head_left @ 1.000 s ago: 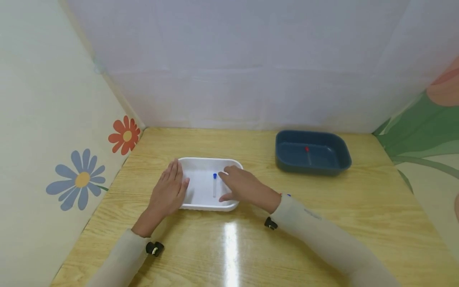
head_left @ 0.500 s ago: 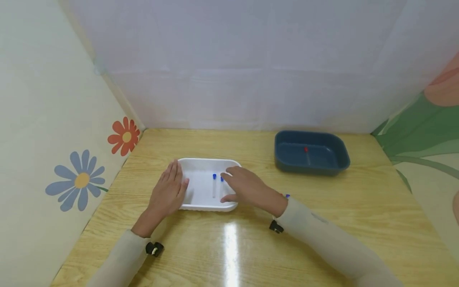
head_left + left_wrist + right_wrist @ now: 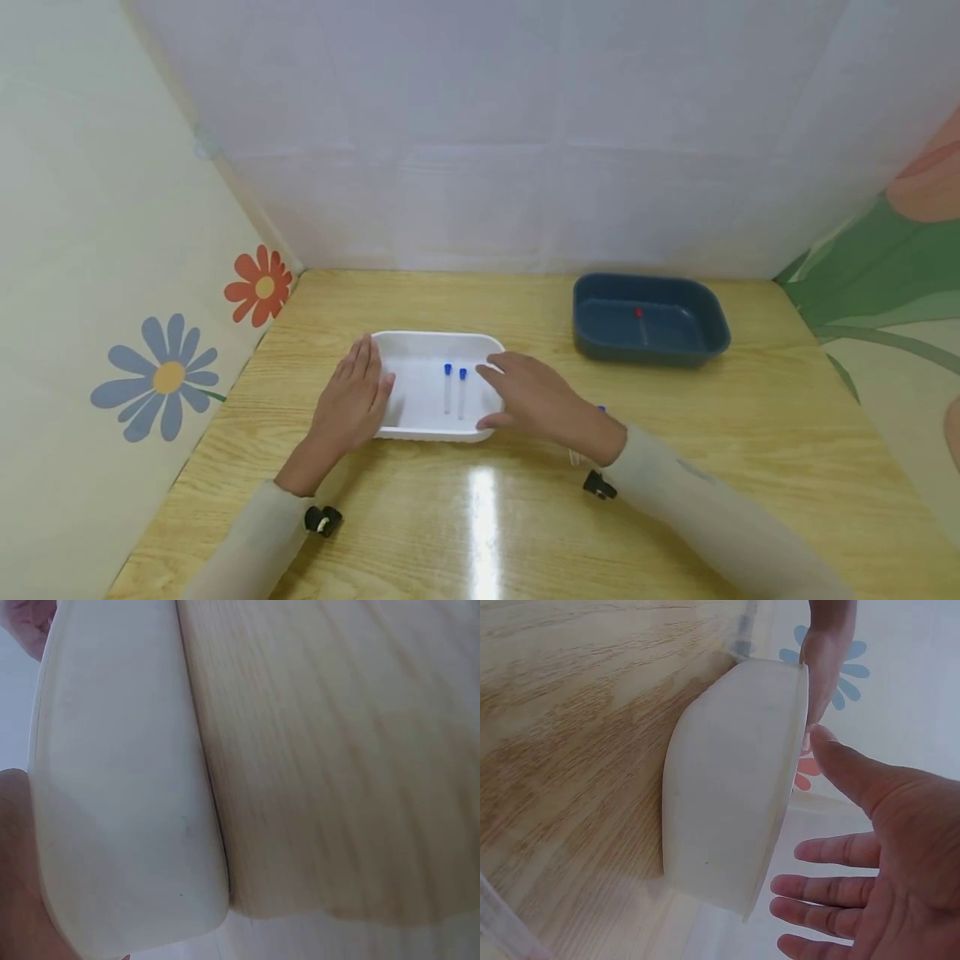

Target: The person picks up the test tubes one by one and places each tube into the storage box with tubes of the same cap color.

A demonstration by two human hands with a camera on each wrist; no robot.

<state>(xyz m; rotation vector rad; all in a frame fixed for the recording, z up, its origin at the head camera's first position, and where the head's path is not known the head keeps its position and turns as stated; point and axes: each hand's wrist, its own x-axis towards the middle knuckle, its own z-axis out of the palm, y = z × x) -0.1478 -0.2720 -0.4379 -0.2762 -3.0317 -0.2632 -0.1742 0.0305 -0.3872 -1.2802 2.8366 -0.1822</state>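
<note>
Inside the white tray (image 3: pixel 408 387) lie two clear tubes with blue caps, a left tube (image 3: pixel 447 392) and a right tube (image 3: pixel 462 397), side by side. My left hand (image 3: pixel 351 398) rests on the tray's left rim, fingers straight and pointing away from me. Over the right rim is my right hand (image 3: pixel 528 398), fingers and thumb spread, holding nothing. The right wrist view shows this hand (image 3: pixel 889 862) beside the tray's outer wall (image 3: pixel 720 780), with a gap between thumb and fingers. On the table, partly hidden under my right wrist, are a clear tube end (image 3: pixel 574 457) and a blue cap (image 3: pixel 602 408).
A dark blue basin (image 3: pixel 651 353) stands at the back right, holding a tube with a red cap (image 3: pixel 639 312). The wooden table (image 3: pixel 420 517) meets a white wall covering (image 3: pixel 450 208) behind and flower-painted walls at the sides.
A second blue-capped tube has come to lie in the tray, let go by my right hand. That hand has drawn back to the right. My left hand has stayed on the rim.
</note>
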